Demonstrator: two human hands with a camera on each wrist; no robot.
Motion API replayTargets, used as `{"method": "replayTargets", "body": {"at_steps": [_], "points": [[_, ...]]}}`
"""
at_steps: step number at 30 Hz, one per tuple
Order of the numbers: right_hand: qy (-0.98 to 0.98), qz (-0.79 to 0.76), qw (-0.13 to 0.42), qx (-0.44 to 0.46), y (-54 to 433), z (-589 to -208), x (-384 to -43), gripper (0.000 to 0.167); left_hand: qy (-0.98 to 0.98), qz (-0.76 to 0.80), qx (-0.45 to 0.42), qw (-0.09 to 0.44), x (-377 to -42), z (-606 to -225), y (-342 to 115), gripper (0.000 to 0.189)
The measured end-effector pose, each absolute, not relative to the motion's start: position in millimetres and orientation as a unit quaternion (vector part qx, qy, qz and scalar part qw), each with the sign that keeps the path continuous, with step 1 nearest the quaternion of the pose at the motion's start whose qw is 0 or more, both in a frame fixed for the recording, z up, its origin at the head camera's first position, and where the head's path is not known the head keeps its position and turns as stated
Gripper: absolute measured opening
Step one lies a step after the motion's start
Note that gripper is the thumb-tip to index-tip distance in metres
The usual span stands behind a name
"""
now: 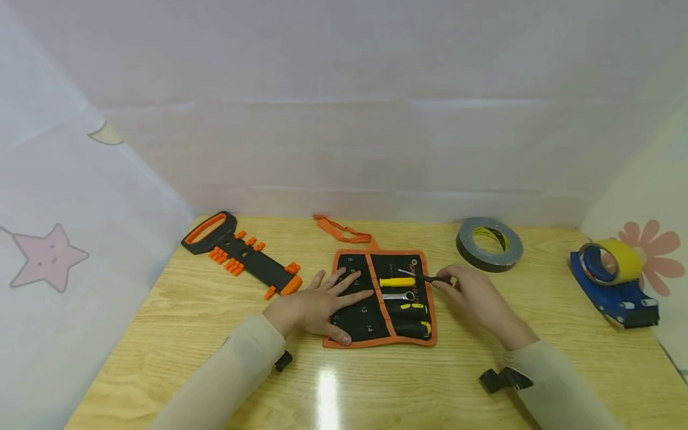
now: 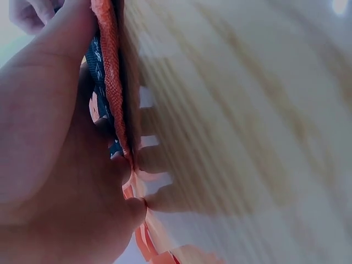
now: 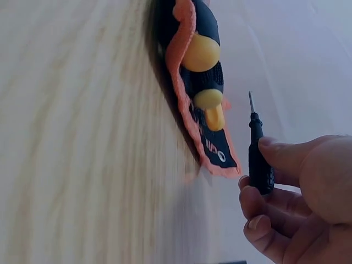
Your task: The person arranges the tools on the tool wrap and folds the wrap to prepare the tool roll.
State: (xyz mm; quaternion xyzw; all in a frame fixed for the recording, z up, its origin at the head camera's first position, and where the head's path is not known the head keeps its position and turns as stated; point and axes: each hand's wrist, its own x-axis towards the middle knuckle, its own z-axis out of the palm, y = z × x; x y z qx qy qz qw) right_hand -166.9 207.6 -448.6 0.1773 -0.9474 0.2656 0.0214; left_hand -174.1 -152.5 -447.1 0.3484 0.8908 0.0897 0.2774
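Note:
A black fabric tool pouch (image 1: 357,322) with orange edging lies unfolded on the table, its pockets marked with numbers. My left hand (image 1: 322,304) rests on its left half, fingers spread. In the right half sit a yellow-handled tool (image 1: 398,282), a silver wrench (image 1: 396,296) and other tools with yellow ends. My right hand (image 1: 473,298) pinches a small screwdriver (image 3: 260,159) by its black handle; its thin metal tip points left over the pouch's upper right part. In the right wrist view the screwdriver is apart from the pouch's edge (image 3: 181,93).
A black and orange holder (image 1: 258,266) with small orange clips lies at left. An orange strap (image 1: 344,230) trails behind the pouch. A roll of grey tape (image 1: 489,245) lies at back right. Farther right stands a blue tape dispenser (image 1: 613,292) with yellow tape.

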Motion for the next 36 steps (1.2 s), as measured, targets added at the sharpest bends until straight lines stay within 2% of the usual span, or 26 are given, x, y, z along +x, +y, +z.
{"method": "replayTargets", "body": {"at_steps": [7,16,28,36], "points": [[-0.946,0.268,0.018,0.183,193,-452,-181,0.011,0.889,0.110,0.351,0.271,-177,-460,-156,0.104],[-0.948,0.263,0.002,0.182,182,-452,-194,0.012,0.896,0.074,0.340,0.275,-173,-445,-150,0.104],[-0.947,0.253,-0.008,0.196,172,-455,-205,0.018,0.892,0.082,0.337,0.289,-173,-443,-150,0.104],[-0.941,0.267,-0.042,0.203,162,-456,-209,0.025,0.895,0.079,0.338,0.281,-175,-449,-150,0.104]]}}
